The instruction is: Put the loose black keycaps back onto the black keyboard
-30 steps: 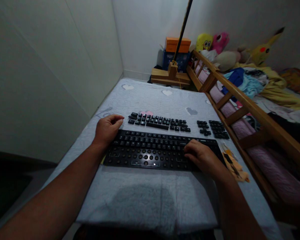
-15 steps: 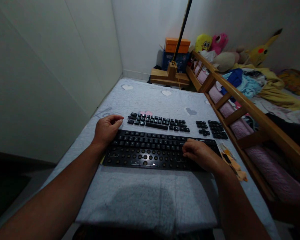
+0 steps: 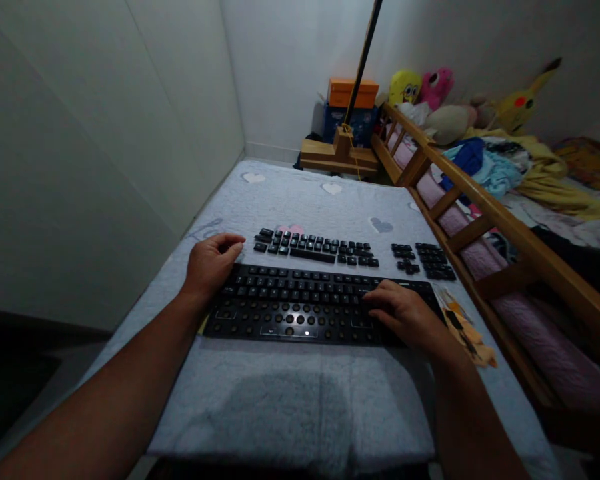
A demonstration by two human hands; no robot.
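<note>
A black keyboard [image 3: 330, 333] lies on the cloth-covered surface in front of me. Keycaps fill its upper rows, while the lower rows show bare round key seats. My right hand [image 3: 403, 310] is over the right part of the keyboard, thumb and index finger apart, fingertips at the ends of the key rows. Beside the keyboard's upper left corner rests my left hand [image 3: 213, 260], its thumb and index finger brought together; anything between them is too small to make out. Loose black keycaps [image 3: 330, 243] are laid out in rows beyond the keyboard, with a long spacebar [image 3: 313, 255] among them.
More loose keycaps [image 3: 434, 260] stand in groups at the right. An orange item [image 3: 473, 340] with a dark part lies right of the keyboard. A wooden bed rail [image 3: 505, 240] runs along the right side, and a pole on a wooden base [image 3: 340, 150] stands beyond the far edge.
My right thumb and index finger have parted over the keyboard. My left hand has hardly moved, and the view has shifted slightly.
</note>
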